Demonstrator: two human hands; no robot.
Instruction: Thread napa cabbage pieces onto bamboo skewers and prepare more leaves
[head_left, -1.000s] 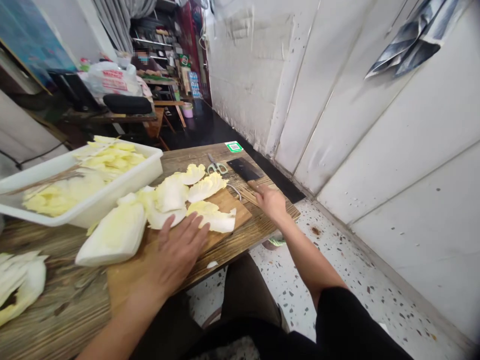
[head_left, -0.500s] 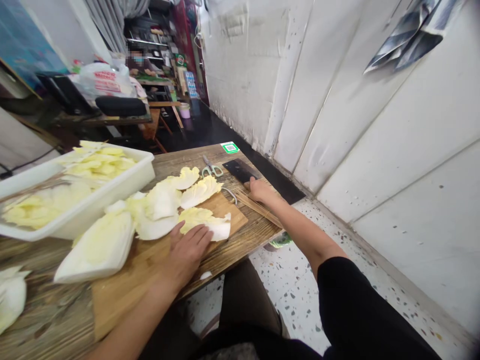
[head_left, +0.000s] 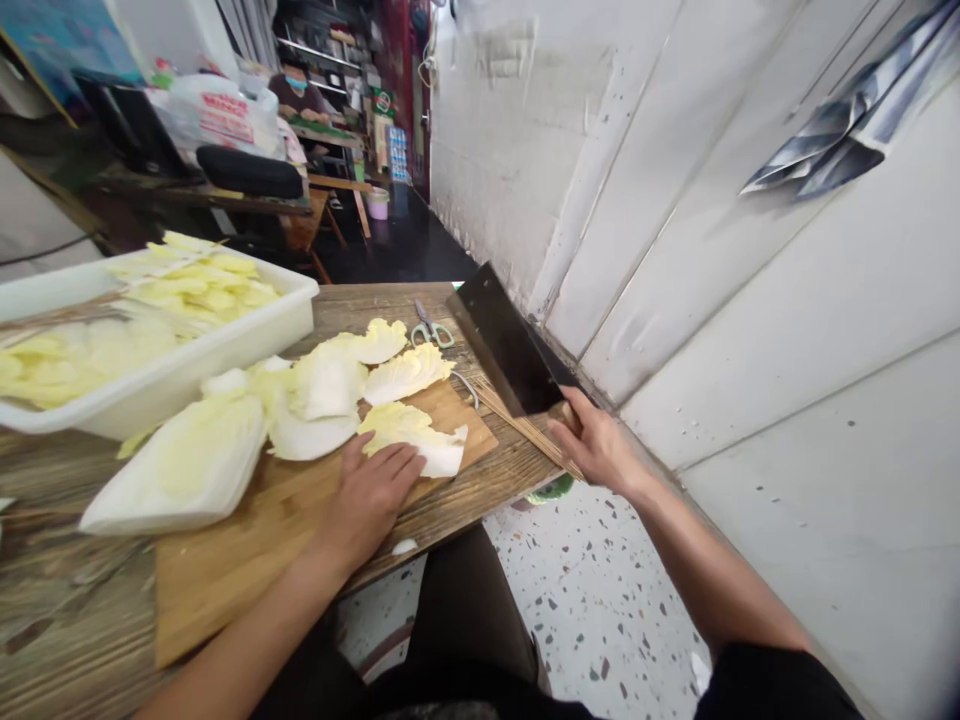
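My right hand is closed around the handle of a dark cleaver, held in the air above the table's right end with the blade pointing away. My left hand lies flat with fingers stretched out on the wooden cutting board, its fingertips touching a cabbage leaf. Several more pale yellow cabbage leaves are spread over the board, and a large white leaf lies at its left.
A white plastic tub full of cabbage pieces stands at the back left of the wooden table. Scissors and a bundle of bamboo skewers lie near the right end. White wall panels run along the right. A person sits far back.
My right hand has closed on the cleaver that lay on the table and lifted it up and toward me. My left hand has stayed on the board by the leaf.
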